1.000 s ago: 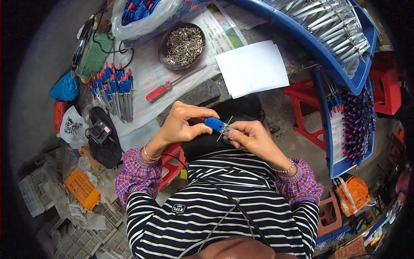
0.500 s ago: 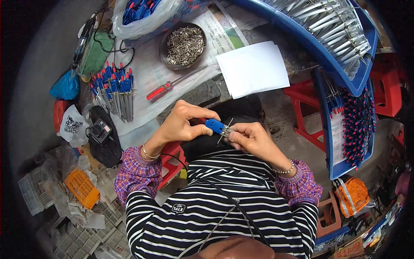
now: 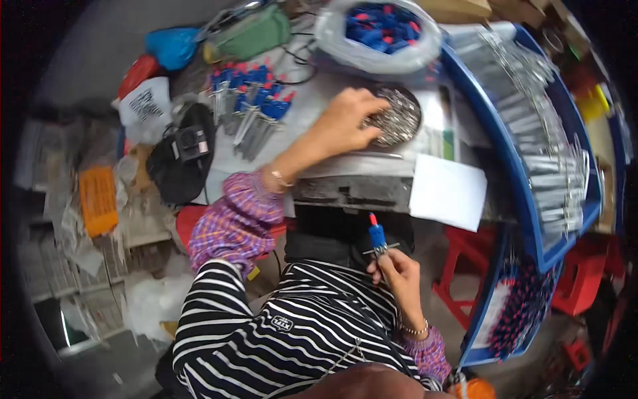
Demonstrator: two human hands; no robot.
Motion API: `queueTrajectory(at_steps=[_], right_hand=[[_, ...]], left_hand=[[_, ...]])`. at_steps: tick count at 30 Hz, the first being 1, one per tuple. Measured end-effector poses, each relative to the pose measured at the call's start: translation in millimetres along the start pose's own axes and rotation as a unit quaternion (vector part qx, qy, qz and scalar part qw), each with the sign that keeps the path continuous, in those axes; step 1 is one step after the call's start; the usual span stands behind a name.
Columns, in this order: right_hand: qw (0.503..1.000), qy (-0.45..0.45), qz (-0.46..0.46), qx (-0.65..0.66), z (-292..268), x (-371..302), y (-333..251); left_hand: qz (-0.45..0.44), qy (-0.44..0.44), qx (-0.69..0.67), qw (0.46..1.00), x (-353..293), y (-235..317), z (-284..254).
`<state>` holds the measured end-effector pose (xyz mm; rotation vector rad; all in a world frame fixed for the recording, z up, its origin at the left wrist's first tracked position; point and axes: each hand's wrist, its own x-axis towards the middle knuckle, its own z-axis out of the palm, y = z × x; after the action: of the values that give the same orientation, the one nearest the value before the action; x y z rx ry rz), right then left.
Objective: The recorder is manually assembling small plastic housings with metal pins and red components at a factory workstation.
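My left hand [image 3: 345, 123] is over the left side of a dark round bowl [image 3: 419, 126] full of small metal pins [image 3: 399, 118]. Its thumb and fingers are apart at the pins; blur hides whether anything is between the fingertips. Low in front of my lap, my right hand [image 3: 399, 272] grips a blue-handled metal tool [image 3: 377, 236] by its metal end. The tool points away from me, red tip uppermost, with a thin metal crosspiece sticking out on both sides just above my fingers.
Similar blue-and-red tools [image 3: 256, 106] lie bunched left on the table. A plastic bag [image 3: 332, 30] of blue parts stands behind the bowl. White paper [image 3: 448, 193] lies near the edge. Blue trays [image 3: 495, 113] of metal pieces and finished-looking tools are right, beside red stools [image 3: 458, 272].
My left hand has let go of the blue-handled tool and moved up to the bowl. My right hand keeps the tool, now lower and pointing upward. The whole view has swung left.
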<state>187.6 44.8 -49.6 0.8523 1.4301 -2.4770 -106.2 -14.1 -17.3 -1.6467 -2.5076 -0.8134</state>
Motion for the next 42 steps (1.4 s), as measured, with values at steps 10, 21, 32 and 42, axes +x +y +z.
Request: queueTrajectory(at_steps=[10,21,32,42], right_hand=[[0.999,0.003,-0.009,-0.032,1.0,7.1,-1.9],[0.998,0.049,-0.041,-0.03,13.4,8.4,-17.3],[0.968,0.129,-0.164,-0.14,7.7,14.1,-29.6],[0.931,0.172,-0.242,-0.211,3.5,10.7,-22.9]], left_hand=[[0.019,0.051,-0.064,0.996,4.8,-7.4,11.7],[-0.003,0.046,-0.191,0.98,-0.9,12.0,-16.2],[-0.05,-0.138,-0.325,0.934,-38.9,74.7,-23.8],[-0.016,-0.169,-0.265,0.949,-44.4,91.8,-9.6]])
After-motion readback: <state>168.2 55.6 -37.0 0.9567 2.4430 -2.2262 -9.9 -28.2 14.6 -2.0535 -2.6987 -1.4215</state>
